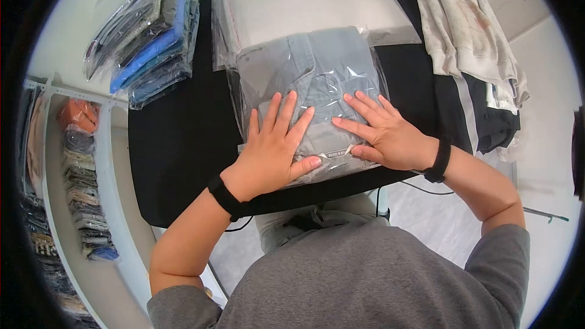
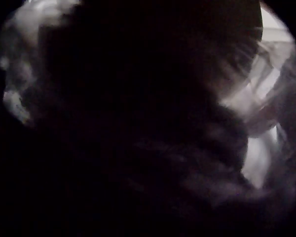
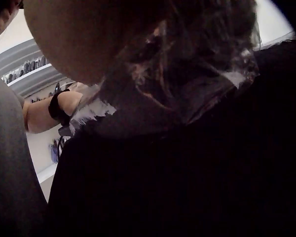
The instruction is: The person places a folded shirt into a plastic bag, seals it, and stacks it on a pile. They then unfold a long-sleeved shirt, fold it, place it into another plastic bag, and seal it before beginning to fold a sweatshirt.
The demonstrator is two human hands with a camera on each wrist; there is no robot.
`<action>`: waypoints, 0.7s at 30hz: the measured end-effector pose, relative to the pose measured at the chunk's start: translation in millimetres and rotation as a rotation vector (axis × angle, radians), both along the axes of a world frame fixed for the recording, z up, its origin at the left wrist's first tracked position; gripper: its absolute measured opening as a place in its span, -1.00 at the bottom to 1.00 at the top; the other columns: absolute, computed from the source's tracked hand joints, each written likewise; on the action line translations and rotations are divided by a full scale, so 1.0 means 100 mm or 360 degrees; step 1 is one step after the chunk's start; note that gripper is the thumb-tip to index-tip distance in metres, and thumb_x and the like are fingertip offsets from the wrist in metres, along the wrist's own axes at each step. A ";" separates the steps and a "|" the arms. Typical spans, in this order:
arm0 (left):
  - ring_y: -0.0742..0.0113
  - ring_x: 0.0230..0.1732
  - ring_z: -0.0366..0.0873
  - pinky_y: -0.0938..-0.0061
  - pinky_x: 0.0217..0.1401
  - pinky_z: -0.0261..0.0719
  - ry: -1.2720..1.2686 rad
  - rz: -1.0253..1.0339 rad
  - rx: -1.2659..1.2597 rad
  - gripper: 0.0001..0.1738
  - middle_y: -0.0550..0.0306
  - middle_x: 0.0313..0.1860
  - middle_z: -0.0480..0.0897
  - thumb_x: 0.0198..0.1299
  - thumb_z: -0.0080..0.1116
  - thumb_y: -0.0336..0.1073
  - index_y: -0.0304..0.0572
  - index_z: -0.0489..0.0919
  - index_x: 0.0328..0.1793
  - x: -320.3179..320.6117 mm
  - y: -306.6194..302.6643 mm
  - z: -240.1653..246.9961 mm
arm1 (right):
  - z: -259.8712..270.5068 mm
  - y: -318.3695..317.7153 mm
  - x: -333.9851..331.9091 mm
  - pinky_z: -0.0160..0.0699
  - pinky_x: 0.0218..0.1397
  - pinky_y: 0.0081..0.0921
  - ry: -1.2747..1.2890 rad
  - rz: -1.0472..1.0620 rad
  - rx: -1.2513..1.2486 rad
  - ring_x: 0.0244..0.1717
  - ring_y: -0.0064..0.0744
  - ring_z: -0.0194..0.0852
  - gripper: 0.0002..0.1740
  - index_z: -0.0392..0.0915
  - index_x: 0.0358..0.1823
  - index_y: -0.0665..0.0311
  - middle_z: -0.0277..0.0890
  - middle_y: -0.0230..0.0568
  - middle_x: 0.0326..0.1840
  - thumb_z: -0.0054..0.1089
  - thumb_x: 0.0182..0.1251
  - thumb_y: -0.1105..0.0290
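Observation:
A folded light blue-grey garment (image 1: 338, 49) lies inside a clear plastic bag (image 1: 381, 76) on the black table. Fingers spread, my left hand (image 1: 272, 149) rests flat on the left part of the bag. My right hand (image 1: 387, 137) lies on the right part, its fingers also spread and straight. Between the two thumbs shows a small printed label (image 1: 337, 153) near the bag's front end. In the right wrist view the crinkled plastic (image 3: 187, 84) sits close under the hand. The left wrist view is mostly dark, with bright glints of plastic (image 2: 259, 158) at its right.
Flat clear bags (image 1: 323, 3) lie behind the garment. A stack of bagged clothes (image 1: 161, 36) stands at the back left. Light sweatshirts (image 1: 463, 30) and dark clothing (image 1: 496, 128) lie on the right. Shelves (image 1: 119, 164) with bagged clothes stand at the left; the black table (image 1: 177, 158) ends before the person.

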State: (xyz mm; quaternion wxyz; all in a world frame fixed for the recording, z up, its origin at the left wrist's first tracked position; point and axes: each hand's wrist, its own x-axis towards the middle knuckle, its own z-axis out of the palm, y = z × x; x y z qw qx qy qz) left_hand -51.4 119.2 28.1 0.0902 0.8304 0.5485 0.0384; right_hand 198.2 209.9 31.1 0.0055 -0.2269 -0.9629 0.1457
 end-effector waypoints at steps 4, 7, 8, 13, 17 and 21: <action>-0.35 0.48 -0.27 -0.30 0.35 -0.13 -0.0033 -0.0003 -0.0028 -0.17 -0.31 0.48 -0.17 0.22 -0.08 0.16 -0.21 0.06 0.46 -0.02 0.00 -0.02 | 0.01 -0.03 0.01 -0.17 0.43 0.07 0.0004 0.0013 0.0067 0.50 -0.01 -0.22 -0.39 0.13 0.39 -0.20 -0.11 -0.03 0.48 -0.04 0.33 -0.03; -0.26 0.47 -0.16 -0.32 0.32 -0.08 -0.0039 -0.0002 0.0159 -0.28 -0.20 0.48 -0.08 0.26 -0.12 0.12 -0.07 0.12 0.45 -0.08 0.00 -0.16 | -0.01 -0.05 0.01 -0.14 0.42 0.07 0.0031 0.0027 0.0172 0.49 -0.01 -0.19 -0.40 0.13 0.39 -0.19 -0.09 -0.01 0.47 -0.06 0.34 -0.03; -0.24 0.47 -0.16 -0.28 0.34 -0.10 -0.0061 0.0015 0.0107 -0.32 -0.18 0.48 -0.08 0.29 -0.16 0.08 -0.04 0.11 0.46 -0.09 0.01 -0.17 | 0.00 -0.05 0.01 -0.12 0.41 0.07 0.0055 0.0040 0.0232 0.48 -0.01 -0.16 -0.41 0.14 0.39 -0.18 -0.07 -0.01 0.46 -0.06 0.34 -0.02; -0.17 0.48 -0.15 -0.16 0.41 -0.13 -0.0157 0.0051 0.0084 -0.28 -0.15 0.49 -0.08 0.23 -0.05 0.09 0.04 0.11 0.46 -0.11 0.01 0.01 | 0.19 0.01 -0.01 -0.13 0.43 -0.02 -0.0022 0.0142 0.0399 0.48 -0.01 -0.17 -0.35 0.14 0.39 -0.11 -0.10 -0.03 0.47 0.01 0.28 0.00; -0.10 0.49 -0.12 -0.09 0.42 -0.09 -0.0020 -0.0040 0.0345 0.00 -0.13 0.49 -0.05 -0.08 0.21 0.23 0.06 0.10 0.47 -0.16 0.11 0.34 | 0.39 0.12 -0.09 -0.04 0.37 0.08 0.0011 0.0161 0.0761 0.48 -0.03 -0.18 -0.15 0.10 0.40 -0.12 -0.11 -0.05 0.48 0.13 0.07 -0.16; -0.15 0.50 -0.19 -0.16 0.41 -0.13 0.0246 -0.0176 0.0325 0.18 -0.22 0.49 -0.10 -0.22 0.19 0.41 -0.02 0.05 0.48 -0.23 0.35 0.37 | 0.35 0.35 -0.13 0.05 0.30 0.20 -0.0038 0.0330 0.0768 0.47 0.05 -0.19 -0.13 0.07 0.42 -0.17 -0.14 -0.06 0.49 0.04 0.09 -0.28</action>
